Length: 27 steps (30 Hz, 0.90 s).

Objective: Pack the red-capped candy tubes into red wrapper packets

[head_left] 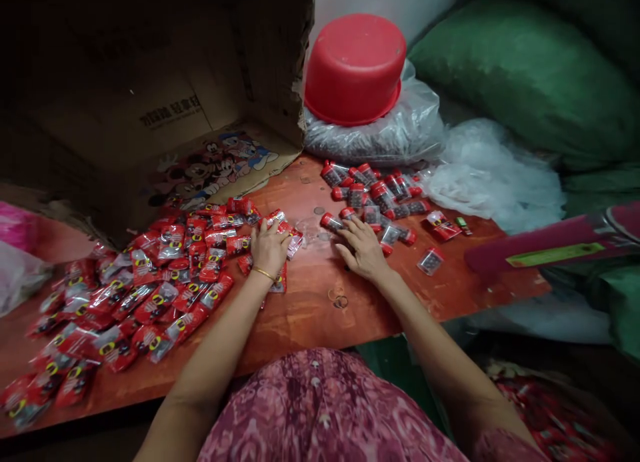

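My left hand point(269, 247), with a thin gold bangle on the wrist, lies palm down with fingers spread on the edge of a big heap of red packets point(150, 289) on the reddish-brown table point(310, 309). My right hand point(362, 249) also lies flat with fingers apart, its tips touching small clear tubes with red caps point(373, 199) heaped further back. One tube point(332, 221) lies just left of its fingertips. Neither hand grips anything.
A torn cardboard box point(150, 109) with cartoon print stands open at the back left. An upturned red tub point(354, 69) sits on a clear bag of dark bits point(395, 139). Crumpled clear plastic point(490, 175), green sacks point(530, 69) and a magenta roll point(550, 245) crowd the right.
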Motion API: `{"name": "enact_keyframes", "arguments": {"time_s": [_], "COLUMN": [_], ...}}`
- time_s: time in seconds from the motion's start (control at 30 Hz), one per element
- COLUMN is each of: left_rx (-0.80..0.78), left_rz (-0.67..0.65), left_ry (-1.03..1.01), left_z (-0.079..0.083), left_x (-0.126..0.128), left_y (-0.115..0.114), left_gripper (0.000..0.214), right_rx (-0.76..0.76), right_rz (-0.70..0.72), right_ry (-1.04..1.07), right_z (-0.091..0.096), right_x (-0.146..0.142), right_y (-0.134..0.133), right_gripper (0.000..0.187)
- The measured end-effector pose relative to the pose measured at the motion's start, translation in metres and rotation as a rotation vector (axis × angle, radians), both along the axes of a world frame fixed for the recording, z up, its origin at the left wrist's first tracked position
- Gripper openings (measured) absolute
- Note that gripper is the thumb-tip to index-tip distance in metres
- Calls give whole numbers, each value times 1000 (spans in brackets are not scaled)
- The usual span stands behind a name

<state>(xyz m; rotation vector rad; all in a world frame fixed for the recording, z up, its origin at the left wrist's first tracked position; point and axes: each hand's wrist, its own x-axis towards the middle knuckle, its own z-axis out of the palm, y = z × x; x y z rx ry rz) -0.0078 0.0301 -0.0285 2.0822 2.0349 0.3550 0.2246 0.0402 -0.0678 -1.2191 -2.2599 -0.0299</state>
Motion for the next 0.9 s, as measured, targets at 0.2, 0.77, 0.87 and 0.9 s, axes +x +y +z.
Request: {"name": "enact_keyframes", "arguments": {"time_s": [0.2, 0.77, 0.87, 0.9], "left_rx": [87, -213, -336, -303], "left_rz": [26, 357, 447, 469], "left_ry": [-51, -1193, -1582, -1653], "left_z": [-7, 26, 28, 28], "left_x": [0, 15, 24, 26], "left_y": [-1, -51, -54, -53], "left_gripper": [24, 51, 49, 47], "right_rx": [-39, -472, -420, -417], "right_rz": [-15, -124, -90, -73], "right_ry": [298, 955, 894, 875], "right_z": [17, 33, 34, 33], "right_x": [-44, -110, -109, -109], "right_y": [-21, -31, -38, -40], "right_gripper": [26, 40, 39, 38]}}
